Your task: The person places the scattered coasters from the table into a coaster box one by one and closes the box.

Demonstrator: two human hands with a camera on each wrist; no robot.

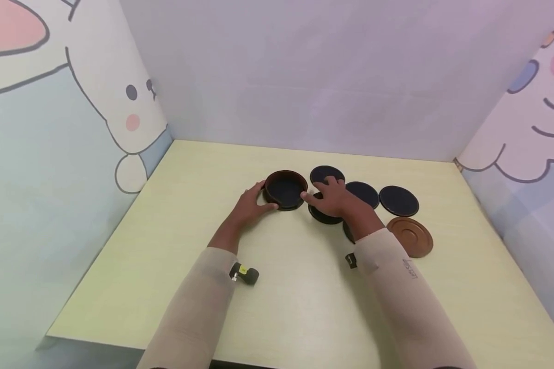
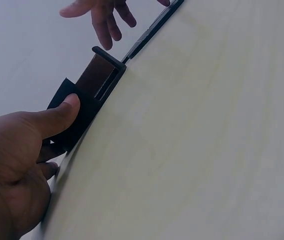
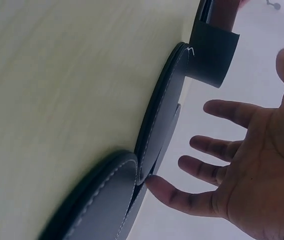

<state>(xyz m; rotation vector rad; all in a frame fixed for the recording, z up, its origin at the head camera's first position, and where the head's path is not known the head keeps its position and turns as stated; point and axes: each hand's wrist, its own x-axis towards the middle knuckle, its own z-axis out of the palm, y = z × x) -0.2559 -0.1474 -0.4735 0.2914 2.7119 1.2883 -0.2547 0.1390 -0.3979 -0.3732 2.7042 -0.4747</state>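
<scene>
Left hand [image 1: 251,205] grips the dark round leather-look holder [image 2: 85,112]; splayed right hand [image 1: 334,199], if dipped, could shove the stitched black disc [image 1: 324,216] — holder's four o'clock.

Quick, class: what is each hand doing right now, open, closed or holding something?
Left hand: holding the round container.
Right hand: open, fingers spread, holding nothing, near the black discs.

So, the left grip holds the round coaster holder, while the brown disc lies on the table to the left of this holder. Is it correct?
Not quite: the brown disc lies to the right of the round coaster holder, as the head view shows. The left grip does hold the holder, and the disc does lie on the table.
</scene>
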